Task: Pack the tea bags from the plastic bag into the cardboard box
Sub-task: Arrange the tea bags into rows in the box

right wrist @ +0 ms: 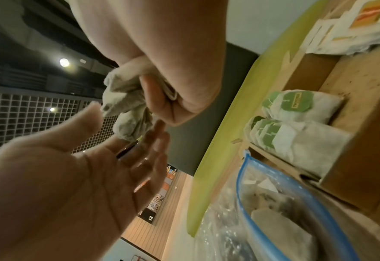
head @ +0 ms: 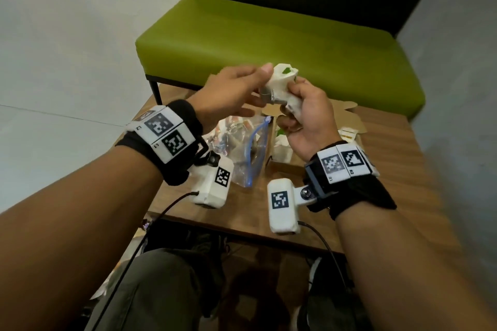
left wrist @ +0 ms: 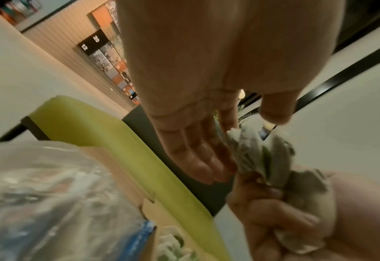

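Observation:
My right hand (head: 293,105) grips a crumpled bunch of white tea bags (head: 281,82) with green tags, raised above the table. My left hand (head: 259,86) has straight fingers under the bunch and its thumb touching the top. The wrist views show the same bunch (left wrist: 262,159) (right wrist: 126,113) in the right fist (right wrist: 173,98), with the left palm (right wrist: 73,176) flat beside it. Below lies the clear plastic bag (head: 242,148) with a blue zip edge and more bags inside. To its right stands the open cardboard box (head: 285,166), holding rows of green-tagged tea bags (right wrist: 296,141).
A small wooden table (head: 376,196) carries everything. Loose white sachets (head: 349,136) with orange and yellow print lie right of the box, beside its raised flap (head: 347,115). A green bench (head: 269,43) stands just beyond the table's far edge. My knees are under the near edge.

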Demonstrator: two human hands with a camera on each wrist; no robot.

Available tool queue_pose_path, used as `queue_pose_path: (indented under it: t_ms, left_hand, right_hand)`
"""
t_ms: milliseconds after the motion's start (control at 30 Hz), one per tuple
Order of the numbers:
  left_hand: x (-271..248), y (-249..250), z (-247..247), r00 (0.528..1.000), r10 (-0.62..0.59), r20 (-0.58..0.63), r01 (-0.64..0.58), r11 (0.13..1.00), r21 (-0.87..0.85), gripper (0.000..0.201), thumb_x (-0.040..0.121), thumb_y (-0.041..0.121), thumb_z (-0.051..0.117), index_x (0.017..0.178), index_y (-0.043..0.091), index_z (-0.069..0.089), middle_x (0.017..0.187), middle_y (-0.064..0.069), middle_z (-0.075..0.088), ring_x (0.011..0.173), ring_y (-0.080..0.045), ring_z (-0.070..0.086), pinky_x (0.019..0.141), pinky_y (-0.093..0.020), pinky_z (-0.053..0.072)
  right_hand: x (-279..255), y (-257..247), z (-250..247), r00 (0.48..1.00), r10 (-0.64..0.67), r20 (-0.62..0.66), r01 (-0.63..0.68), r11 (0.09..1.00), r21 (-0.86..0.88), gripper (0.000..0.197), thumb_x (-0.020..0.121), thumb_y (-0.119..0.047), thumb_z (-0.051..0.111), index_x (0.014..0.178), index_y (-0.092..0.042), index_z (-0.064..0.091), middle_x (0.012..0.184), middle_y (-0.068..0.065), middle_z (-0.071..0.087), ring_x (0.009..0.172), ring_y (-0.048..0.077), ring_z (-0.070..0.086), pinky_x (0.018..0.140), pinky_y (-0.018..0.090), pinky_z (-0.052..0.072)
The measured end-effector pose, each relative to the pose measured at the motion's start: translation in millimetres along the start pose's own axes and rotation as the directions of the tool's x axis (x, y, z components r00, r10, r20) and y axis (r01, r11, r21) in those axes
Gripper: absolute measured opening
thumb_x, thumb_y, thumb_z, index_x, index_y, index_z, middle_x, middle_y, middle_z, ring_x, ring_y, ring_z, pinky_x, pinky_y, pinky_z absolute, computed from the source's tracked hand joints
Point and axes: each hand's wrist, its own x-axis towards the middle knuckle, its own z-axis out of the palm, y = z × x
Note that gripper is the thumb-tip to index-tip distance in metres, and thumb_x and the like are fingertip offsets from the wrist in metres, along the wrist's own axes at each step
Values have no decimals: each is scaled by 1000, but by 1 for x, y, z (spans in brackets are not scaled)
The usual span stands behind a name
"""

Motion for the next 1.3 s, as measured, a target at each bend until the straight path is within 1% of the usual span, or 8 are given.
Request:
queue_pose_path:
  t_ms: [233, 333, 433, 500, 633, 900, 1133, 1300]
  left_hand:
    - [12, 10, 39, 976, 184, -119, -155, 963, 222, 25, 84, 27, 77, 101, 11, 69, 83, -1, 71, 75, -14, 72, 67, -39, 61]
    - [11, 12, 57, 940, 316, -128, -193, 801, 566, 20, 89, 37, 70, 91, 17, 68, 72, 12, 64, 58, 9, 59, 54, -7, 47]
    - [13, 6, 71, 925, 377, -52, -236, 675, 700, 12, 86, 29, 68, 85, 17, 67, 74, 6, 66, 64, -4, 60, 57, -16, 46]
    - [16, 1, 77, 944, 330, -8, -244, 715, 655, 16, 80, 28, 74, 88, 15, 69, 77, 0, 69, 71, -18, 64, 66, -38, 53]
    - [17, 0, 80, 985, 160, 65, -173, 912, 371, 17, 94, 29, 65, 96, 14, 73, 81, -4, 74, 78, -21, 72, 65, -38, 61]
    - [34, -1, 97, 991, -76, -108, 95, 979, 179, 16, 92, 6, 58, 82, 8, 71, 77, -10, 66, 66, -15, 58, 50, -22, 45]
    - [43, -6, 103, 983, 9, -184, -7, 1000, 11, 16, 91, -6, 60, 87, 9, 57, 77, -4, 58, 64, -15, 69, 62, -30, 59]
    - [44, -21, 117, 991, 24, -129, -24, 1000, 6, 18, 91, -3, 61, 84, 12, 57, 76, -4, 64, 73, -18, 70, 69, -33, 58]
  right_hand:
    - [-2, -9, -18, 989, 130, -68, -119, 983, 142, 33, 106, -27, 37, 90, -15, 63, 66, -1, 54, 42, 5, 42, 33, 17, 27]
    - [-10, -9, -28, 980, 166, 108, -186, 961, 206, 62, 104, -60, 24, 92, -13, 64, 63, -1, 64, 45, 7, 56, 36, 17, 39]
    - [-13, -8, -39, 973, 182, 140, -205, 962, 180, 48, 103, -53, 39, 83, -17, 62, 58, -6, 63, 48, 5, 58, 41, 17, 43]
    - [-8, -5, -50, 972, 231, 44, -235, 961, 146, 24, 101, -32, 48, 89, -17, 64, 62, -5, 60, 47, 4, 53, 42, 16, 40]
    - [1, 1, -73, 962, 263, -69, -243, 946, 215, 20, 94, -7, 45, 106, -7, 61, 75, 3, 59, 48, 6, 52, 40, 15, 40]
    - [9, 6, -94, 967, 198, -159, -161, 963, 217, 22, 94, 0, 39, 102, -11, 56, 92, 12, 60, 55, 14, 55, 37, 16, 36]
    - [8, -3, -118, 964, 126, -234, -67, 968, 242, 24, 101, -24, 56, 78, -17, 56, 56, -5, 55, 42, 9, 51, 35, 18, 31]
    - [8, -1, -125, 974, 88, -207, -51, 983, 176, 11, 96, -20, 66, 89, -17, 59, 68, -5, 59, 46, 4, 56, 40, 20, 42]
